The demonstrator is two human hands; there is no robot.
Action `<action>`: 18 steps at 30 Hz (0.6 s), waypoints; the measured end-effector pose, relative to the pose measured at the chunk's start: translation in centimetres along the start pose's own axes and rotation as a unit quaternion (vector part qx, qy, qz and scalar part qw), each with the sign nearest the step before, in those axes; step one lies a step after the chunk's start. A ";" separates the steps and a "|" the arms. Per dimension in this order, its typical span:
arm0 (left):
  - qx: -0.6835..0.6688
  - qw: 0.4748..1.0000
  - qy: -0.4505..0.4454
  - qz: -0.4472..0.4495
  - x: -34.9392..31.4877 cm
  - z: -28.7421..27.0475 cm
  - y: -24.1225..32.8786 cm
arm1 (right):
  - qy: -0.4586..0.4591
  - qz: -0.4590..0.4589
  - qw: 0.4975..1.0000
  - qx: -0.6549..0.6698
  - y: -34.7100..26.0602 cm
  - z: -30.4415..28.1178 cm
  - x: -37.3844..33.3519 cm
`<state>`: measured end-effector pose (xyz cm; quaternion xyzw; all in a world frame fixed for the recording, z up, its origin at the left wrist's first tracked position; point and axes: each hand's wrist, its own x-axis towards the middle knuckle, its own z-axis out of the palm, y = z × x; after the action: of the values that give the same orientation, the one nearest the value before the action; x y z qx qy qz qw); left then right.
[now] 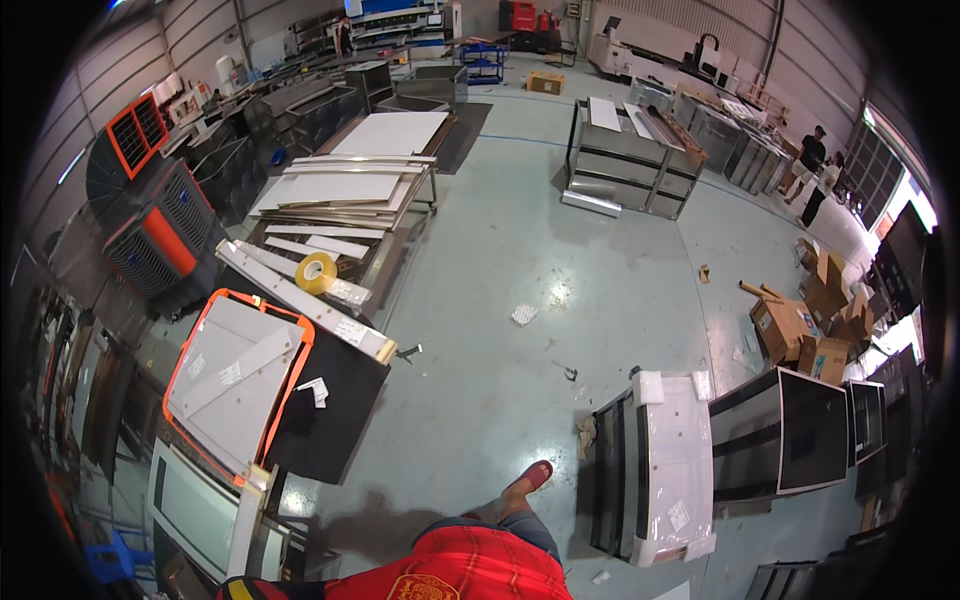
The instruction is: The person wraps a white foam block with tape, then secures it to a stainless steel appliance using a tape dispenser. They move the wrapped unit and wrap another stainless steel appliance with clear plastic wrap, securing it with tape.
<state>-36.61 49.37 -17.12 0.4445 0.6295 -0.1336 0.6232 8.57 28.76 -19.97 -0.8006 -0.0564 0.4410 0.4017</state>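
Neither of my hands shows; only my red shirt (pixel 480 565), part of a left sleeve (pixel 240 588) and one foot in a red sandal (pixel 538 475) come in at the lower edge. To my left, an orange-edged grey panel (pixel 220 345) carries loose grey strips and lies beside a black sheet (pixel 335 435). Just beyond it, a roll of yellowish tape (pixel 328 283) rests by a long pale beam (pixel 330 318). On my right stands a long white cabinet (pixel 678 450) wrapped in clear film, with padded corners.
Stacked white panels (pixel 345 190) fill a rack at left, near an orange-and-grey air cooler (pixel 170 240). A metal drawer unit (pixel 630 165) stands ahead. Cardboard boxes (pixel 785 328) and dark-framed panels (pixel 812 430) line the right. Scraps dot the floor; people (pixel 810 160) stand far right.
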 end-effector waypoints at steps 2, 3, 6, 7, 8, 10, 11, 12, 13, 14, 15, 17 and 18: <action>0.004 1.000 0.007 0.001 1.5 0.2 2.7 | -0.004 0.004 1.000 -0.008 -0.9 -0.3 1.8; 0.006 1.000 0.011 0.000 2.1 0.2 4.2 | -0.004 0.007 1.000 -0.013 -1.4 -0.4 2.8; 0.016 1.000 0.021 -0.010 3.6 0.3 8.1 | -0.007 0.015 0.999 -0.032 -2.2 -1.2 5.1; 0.021 0.999 0.023 -0.015 4.1 0.2 9.4 | -0.005 0.019 0.999 -0.039 -2.2 -1.4 5.9; 0.027 0.999 0.025 -0.017 4.6 0.3 10.5 | -0.003 0.019 0.999 -0.047 -2.1 -1.8 6.7; 0.040 0.999 0.028 -0.022 5.8 0.5 12.7 | 0.000 0.018 0.998 -0.059 -1.4 -2.8 8.5; 0.047 0.998 0.029 -0.029 6.3 0.6 13.6 | 0.002 0.017 0.998 -0.065 -0.8 -3.4 9.2; 0.058 0.997 0.028 -0.032 7.1 0.7 14.7 | 0.009 0.014 0.997 -0.073 -0.4 -4.1 9.9; 0.070 0.997 0.027 -0.034 7.7 0.8 15.6 | 0.019 0.009 0.997 -0.078 -0.1 -4.8 10.5; 0.084 0.996 0.026 -0.032 8.8 0.7 16.9 | 0.031 -0.003 0.996 -0.081 -0.3 -5.7 11.5; 0.100 0.994 0.023 -0.029 9.9 0.7 18.2 | 0.045 -0.023 0.995 -0.083 -0.8 -6.9 12.3; 0.134 0.991 0.020 -0.015 12.2 0.5 20.9 | 0.072 -0.039 0.995 -0.063 -3.1 -8.7 14.1; 0.152 0.988 0.023 0.001 13.4 0.5 22.2 | 0.076 -0.022 0.996 -0.029 -4.9 -9.6 15.1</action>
<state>-17.86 66.91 -20.81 0.5376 0.6153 -0.2176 0.5338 26.16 33.02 -23.79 -0.8413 -0.0564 0.3683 0.3916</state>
